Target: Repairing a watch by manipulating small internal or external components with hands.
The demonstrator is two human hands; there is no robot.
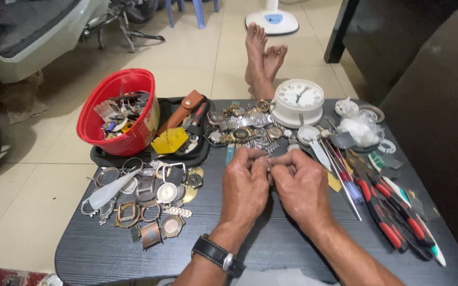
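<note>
Two hands are at work above the middle of one low black table (271,249). The left hand (244,188) and the right hand (302,186) meet fingertip to fingertip, both pinched shut on one small silvery metal part (269,160) held just over the tabletop. The part is thin, bright and mostly hidden by the fingers; its exact kind cannot be told. One dark strapped wristwatch (219,255) sits on the left wrist.

Far left stands one red plastic bowl (133,139) filled with mixed small parts, resting on one black tray (197,153). One brown leather pouch (182,111) and one yellow cloth (169,141) lie on the tray. To the near left lies a spread of loose watch cases and bezels (144,204), too many and too overlapped to count, with one white plastic blower (108,194) among them. Beyond the hands lies a heap of wristwatches (242,127), and one white round table clock (297,101) stands at the far edge. At right lie about three red-handled pliers (393,214). Two bare feet (263,55) rest on the tiled floor beyond the table.
</note>
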